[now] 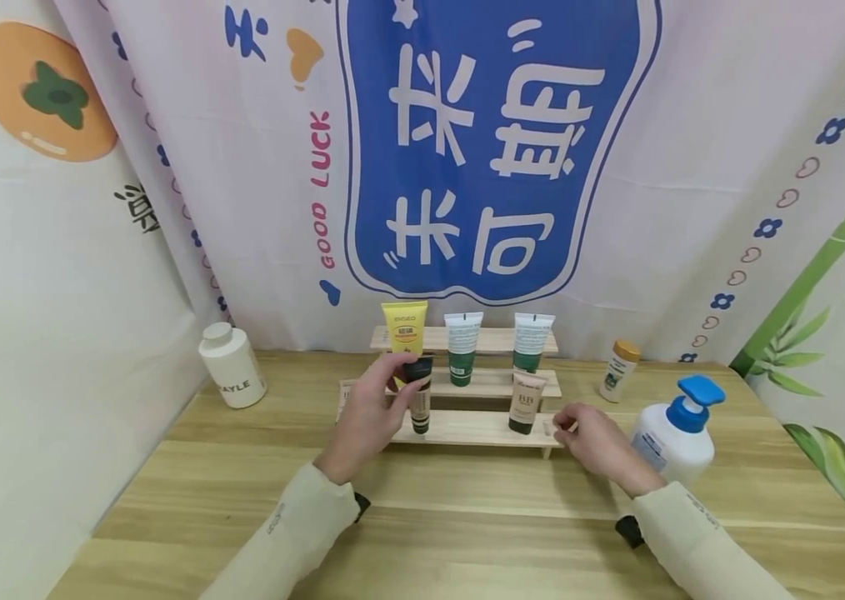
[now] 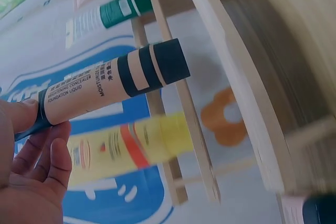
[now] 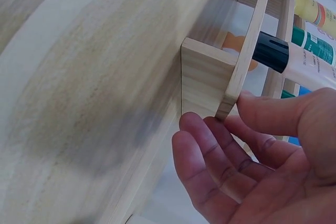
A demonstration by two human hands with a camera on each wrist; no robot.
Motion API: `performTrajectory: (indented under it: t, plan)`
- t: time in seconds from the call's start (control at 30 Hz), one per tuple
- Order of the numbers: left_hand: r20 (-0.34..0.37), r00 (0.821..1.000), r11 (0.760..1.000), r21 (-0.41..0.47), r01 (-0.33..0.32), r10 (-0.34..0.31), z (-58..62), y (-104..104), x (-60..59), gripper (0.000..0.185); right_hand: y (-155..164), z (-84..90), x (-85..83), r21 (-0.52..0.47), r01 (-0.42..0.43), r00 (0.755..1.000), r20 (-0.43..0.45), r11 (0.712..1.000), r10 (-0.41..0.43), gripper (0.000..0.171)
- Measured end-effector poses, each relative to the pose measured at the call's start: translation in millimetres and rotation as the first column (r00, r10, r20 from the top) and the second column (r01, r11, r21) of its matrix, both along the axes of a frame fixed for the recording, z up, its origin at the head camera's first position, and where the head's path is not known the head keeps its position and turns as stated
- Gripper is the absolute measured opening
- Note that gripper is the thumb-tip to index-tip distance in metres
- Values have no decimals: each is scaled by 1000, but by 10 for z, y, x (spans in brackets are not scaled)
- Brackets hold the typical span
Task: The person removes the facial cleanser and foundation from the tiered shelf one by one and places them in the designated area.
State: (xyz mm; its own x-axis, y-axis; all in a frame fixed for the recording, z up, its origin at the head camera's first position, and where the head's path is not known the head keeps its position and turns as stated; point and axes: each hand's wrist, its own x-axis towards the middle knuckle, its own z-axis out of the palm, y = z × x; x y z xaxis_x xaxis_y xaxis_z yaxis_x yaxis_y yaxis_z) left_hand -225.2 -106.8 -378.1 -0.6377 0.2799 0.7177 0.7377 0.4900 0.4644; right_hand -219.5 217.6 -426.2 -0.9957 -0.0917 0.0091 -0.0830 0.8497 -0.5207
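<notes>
A beige foundation tube with black bands is upside down, cap downward, over the lowest tier of a stepped wooden rack. My left hand pinches the tube's black crimped end between thumb and fingers. At the rack's right end, my right hand holds the lowest tier, its thumb against the board's edge and its fingers curled by the end. Close to that hand, a BB cream tube stands cap-down on the same tier. Behind the foundation tube is a yellow tube.
Two white-and-green tubes, one in the middle and one to the right, stand higher on the rack. On the table are a white jar at left, an orange-capped bottle and a blue-topped pump bottle at right. A printed cloth hangs behind.
</notes>
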Motion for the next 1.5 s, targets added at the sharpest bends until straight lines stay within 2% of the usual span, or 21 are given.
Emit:
performTrajectory:
  t: [0.23, 0.43, 0.57, 0.7, 0.83, 1.07, 1.33, 1.4, 1.5]
  plan:
    - [-41, 999, 1000, 18, -5, 6, 10, -282, -18, 36, 14, -34, -17, -20, -11, 1000, -3, 1000, 11, 14]
    - [-65, 995, 997, -28, -75, 73, 65, -591, -29, 37, 15, -29, -8, -26, -20, 1000, -14, 999, 19, 13]
    - [-24, 992, 989, -71, -127, 126, 74, -813, -76, 37, 16, -20, 1, -25, -20, 1000, -15, 999, 20, 14]
    - [45, 978, 975, -105, -196, 202, 44, -1006, -186, 39, 19, -19, 3, -23, -14, 1000, -8, 1000, 14, 14]
    - [155, 948, 956, -144, -256, 277, -19, -1152, -313, 39, 21, -25, -1, -25, -13, 1000, -3, 1000, 13, 14]
    - [295, 896, 936, -219, -274, 332, -215, -1319, -553, 38, 17, -34, -13, -23, -15, 1000, -7, 1000, 15, 15]
    - [446, 794, 901, -323, -289, 414, -456, -1371, -855, 38, 15, -19, -22, -18, -7, 1000, 0, 1000, 7, 15]
    - [474, 772, 896, -343, -281, 424, -502, -1367, -920, 38, 15, -13, -22, -18, -9, 1000, -4, 1000, 9, 14]
    - [508, 750, 895, -363, -261, 424, -551, -1349, -1008, 38, 20, -9, -23, -21, -7, 1000, -5, 1000, 7, 14]
